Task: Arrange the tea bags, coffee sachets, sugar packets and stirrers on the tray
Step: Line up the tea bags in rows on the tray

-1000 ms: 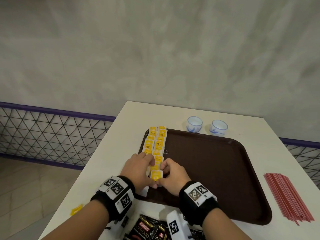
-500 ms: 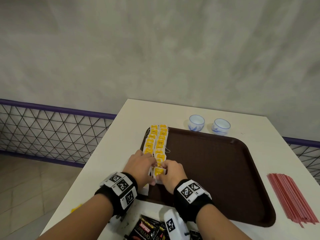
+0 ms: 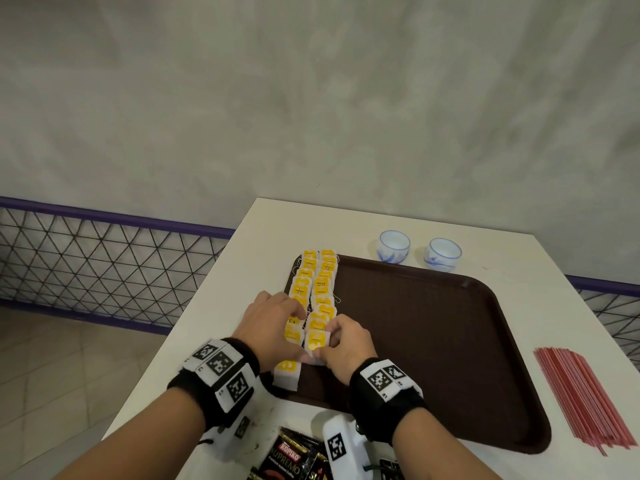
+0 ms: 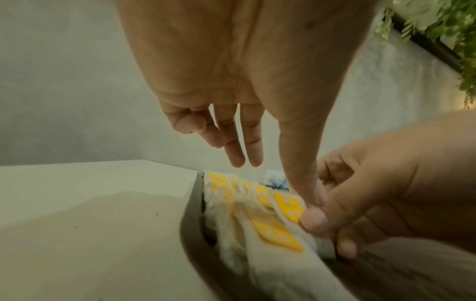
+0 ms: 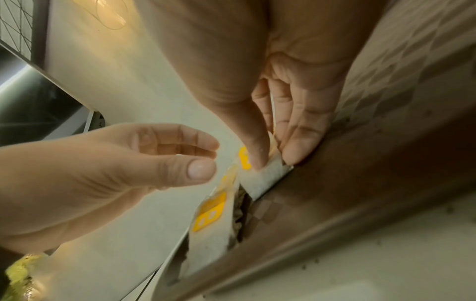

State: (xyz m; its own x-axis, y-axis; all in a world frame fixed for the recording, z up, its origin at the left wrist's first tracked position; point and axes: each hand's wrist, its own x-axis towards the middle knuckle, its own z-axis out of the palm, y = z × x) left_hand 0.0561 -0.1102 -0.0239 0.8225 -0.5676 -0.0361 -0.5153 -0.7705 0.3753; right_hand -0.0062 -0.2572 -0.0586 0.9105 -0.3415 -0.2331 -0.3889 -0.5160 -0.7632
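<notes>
Yellow-tagged tea bags (image 3: pixel 317 289) lie in two rows along the left side of the brown tray (image 3: pixel 433 341). My right hand (image 3: pixel 327 346) pinches the nearest tea bag (image 5: pixel 262 177) of the right row between thumb and fingers, low over the tray floor. My left hand (image 3: pixel 294 327) hovers just left of it over the left row, fingers loose and holding nothing. In the left wrist view its thumb (image 4: pixel 298 163) reaches down beside the pinched bag (image 4: pixel 285 205). Red stirrers (image 3: pixel 585 400) lie on the table right of the tray. Black coffee sachets (image 3: pixel 287 459) sit at the near edge.
Two small white-and-blue cups (image 3: pixel 394 245) (image 3: pixel 442 253) stand behind the tray on the white table (image 3: pixel 242 271). The tray's middle and right are bare. A wire mesh railing (image 3: pixel 104 265) runs past the table's left edge, with a grey wall behind.
Both hands stay at the near end of the tea bag rows. The left hand has come off the bag, and the nearest bag of the left row now shows below it.
</notes>
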